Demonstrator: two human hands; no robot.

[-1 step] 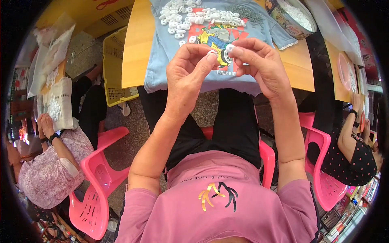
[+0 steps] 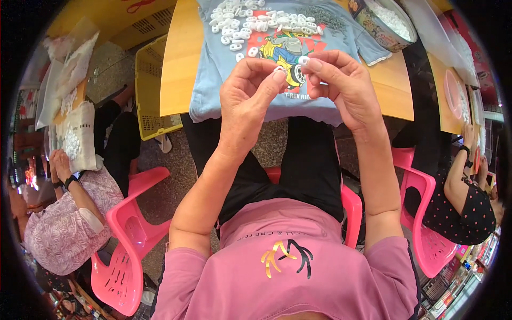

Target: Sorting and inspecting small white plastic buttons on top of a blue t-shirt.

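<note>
A yellow wooden table (image 2: 178,58) fills the far middle of the scene, and a pale blue T-shirt (image 2: 224,85) with a cartoon print lies spread over it, its hem hanging off the near edge. The person sits on a pink plastic chair (image 2: 349,210) at that near edge, in a pink top and black trousers. Another pink chair (image 2: 125,240) stands to the near left, beside a seated person in a patterned pink blouse (image 2: 56,234); a third pink chair (image 2: 426,229) at the right holds a person in a black dotted top (image 2: 464,210). A yellow crate (image 2: 152,80) sits on the floor left of the table.

On the far part of the T-shirt lies a heap of small white plastic pieces (image 2: 256,24), with a patch of small grey metal parts (image 2: 322,18) just right of it. A round tin (image 2: 381,24) of white pieces stands at the far right corner of the table.

Both hands are raised above the near edge of the shirt, close together. The left hand (image 2: 248,98) has thumb and forefinger pinched on a small white ring-shaped piece (image 2: 279,69). The right hand (image 2: 346,88) pinches a second white piece (image 2: 304,61) between its thumb and forefinger tips, the other fingers curled beneath. The two pieces are just beside each other, not quite touching.
</note>
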